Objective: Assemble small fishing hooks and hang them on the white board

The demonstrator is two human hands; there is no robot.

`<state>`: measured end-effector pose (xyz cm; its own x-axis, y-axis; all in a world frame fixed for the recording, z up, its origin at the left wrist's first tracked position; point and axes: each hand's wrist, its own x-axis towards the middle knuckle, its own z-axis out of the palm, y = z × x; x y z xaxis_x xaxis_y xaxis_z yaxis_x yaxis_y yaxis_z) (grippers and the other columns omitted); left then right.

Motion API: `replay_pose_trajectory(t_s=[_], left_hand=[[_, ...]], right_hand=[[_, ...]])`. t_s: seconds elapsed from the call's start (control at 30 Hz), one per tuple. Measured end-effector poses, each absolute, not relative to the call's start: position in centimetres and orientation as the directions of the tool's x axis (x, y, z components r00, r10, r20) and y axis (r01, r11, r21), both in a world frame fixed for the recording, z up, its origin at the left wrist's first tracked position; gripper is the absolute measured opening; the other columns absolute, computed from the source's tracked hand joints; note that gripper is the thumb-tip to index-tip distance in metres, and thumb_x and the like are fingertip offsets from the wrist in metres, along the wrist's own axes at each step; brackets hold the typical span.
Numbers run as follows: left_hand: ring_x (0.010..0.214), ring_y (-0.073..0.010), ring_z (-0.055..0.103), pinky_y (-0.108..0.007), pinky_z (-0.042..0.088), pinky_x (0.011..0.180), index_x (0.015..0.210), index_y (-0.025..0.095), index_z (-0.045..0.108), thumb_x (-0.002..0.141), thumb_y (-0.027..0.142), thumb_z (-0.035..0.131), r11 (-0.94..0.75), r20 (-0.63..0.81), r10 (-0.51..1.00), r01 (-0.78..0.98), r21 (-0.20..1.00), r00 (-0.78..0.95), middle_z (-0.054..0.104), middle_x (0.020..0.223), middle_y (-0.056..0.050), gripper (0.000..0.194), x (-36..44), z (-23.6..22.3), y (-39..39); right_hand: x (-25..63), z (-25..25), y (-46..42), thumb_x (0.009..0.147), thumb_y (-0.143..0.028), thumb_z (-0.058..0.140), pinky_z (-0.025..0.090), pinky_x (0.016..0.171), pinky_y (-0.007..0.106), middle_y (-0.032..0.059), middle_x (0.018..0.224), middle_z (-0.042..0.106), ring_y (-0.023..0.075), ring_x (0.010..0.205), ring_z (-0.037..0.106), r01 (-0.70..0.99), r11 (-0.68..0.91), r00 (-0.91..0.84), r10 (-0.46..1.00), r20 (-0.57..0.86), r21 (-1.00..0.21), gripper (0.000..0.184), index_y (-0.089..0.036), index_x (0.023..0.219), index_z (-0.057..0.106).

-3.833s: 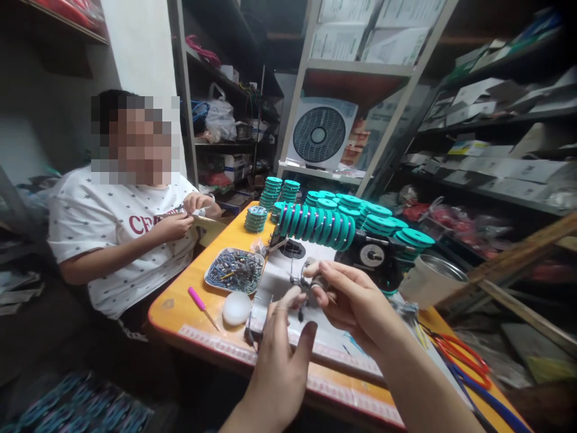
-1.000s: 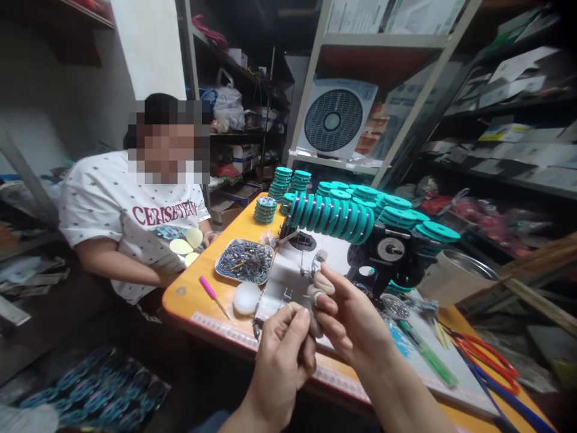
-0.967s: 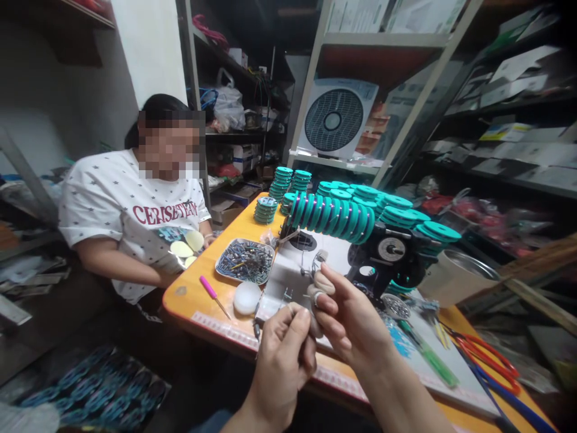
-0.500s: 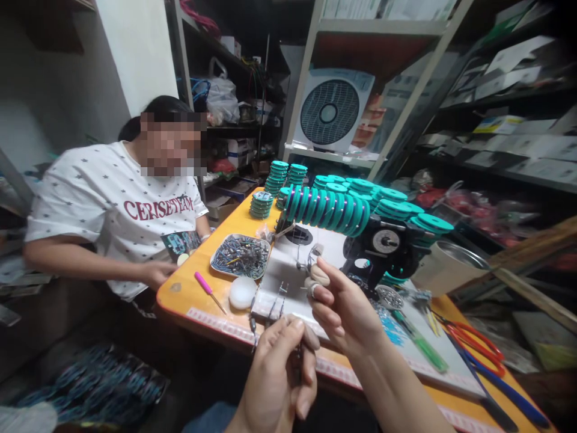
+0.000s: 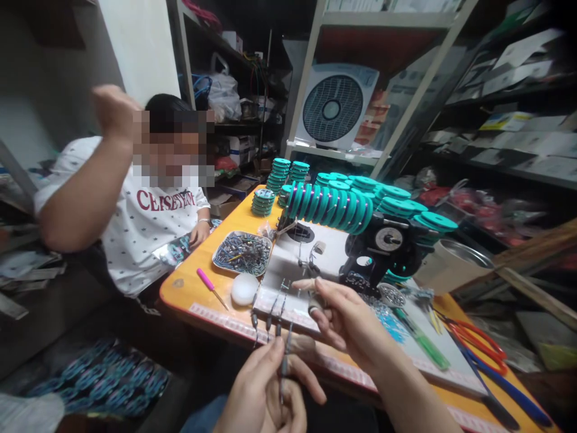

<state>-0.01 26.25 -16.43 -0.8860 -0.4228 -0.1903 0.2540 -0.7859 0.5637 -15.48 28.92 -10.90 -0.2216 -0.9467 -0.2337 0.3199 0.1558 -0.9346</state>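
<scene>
My left hand is low at the table's near edge, thumb and finger pinched on a thin dark pin-shaped piece that stands upright. My right hand hovers just above and right of it, over the front of a white board. Its index finger points left and the other fingers curl round something small and dark that I cannot make out. Similar thin dark pieces hang off the board's front edge. Behind the board, a row of teal spools sits on a black winding device.
On the orange table lie a metal tray of small parts, a white round lump, a pink-handled tool, red scissors and a metal pot. A person sits at the left, one arm raised. Shelves surround the table.
My left hand dropped down away from my right hand, still pinching the dark piece. My right index finger stretched out to the left. The person at the left raised an arm.
</scene>
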Motion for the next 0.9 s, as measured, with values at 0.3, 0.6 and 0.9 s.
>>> replay_pose_trajectory(t_s=[0.3, 0.6, 0.9], left_hand=[[0.034, -0.0006, 0.038, -0.011, 0.022, 0.038, 0.095, 0.010, 0.062, 0.074, 0.059, 0.064, -0.636, -0.255, -0.459, 0.114, 0.763, -0.851, 0.055, 0.047, 0.002, 0.052, 2.2, -19.0, 27.4], [0.030, -0.0015, 0.029, -0.014, 0.016, 0.035, 0.084, 0.014, 0.057, 0.081, 0.056, 0.056, -0.617, -0.233, -0.446, 0.108, 0.780, -0.864, 0.049, 0.040, 0.005, 0.043, 2.6, -18.7, 28.1], [0.031, -0.0008, 0.030, -0.012, 0.021, 0.034, 0.091, 0.013, 0.059, 0.081, 0.056, 0.056, -0.606, -0.262, -0.493, 0.111, 0.788, -0.830, 0.051, 0.042, 0.005, 0.044, 3.0, -17.6, 28.2]], right_hand=[[-12.9, -13.8, 29.9, 0.078, -0.050, 0.065, 0.025, 0.031, 0.012, -0.0050, 0.049, 0.053, 0.0017, 0.033, 0.037, 0.172, 0.144, -0.189, -0.966, -0.176, -0.975, 0.037, -0.015, 0.082, 0.058], [-11.8, -15.1, 29.9, 0.082, -0.045, 0.064, 0.037, 0.033, 0.010, -0.0056, 0.055, 0.054, 0.0041, 0.039, 0.051, 0.367, 0.000, -0.257, -0.961, -0.102, -0.930, 0.031, -0.018, 0.077, 0.049], [-11.8, -14.8, 30.5, 0.085, -0.043, 0.059, 0.036, 0.031, 0.010, 0.0000, 0.080, 0.060, 0.0038, 0.046, 0.053, 0.390, 0.036, -0.190, -0.975, -0.119, -0.920, 0.026, -0.019, 0.096, 0.058]])
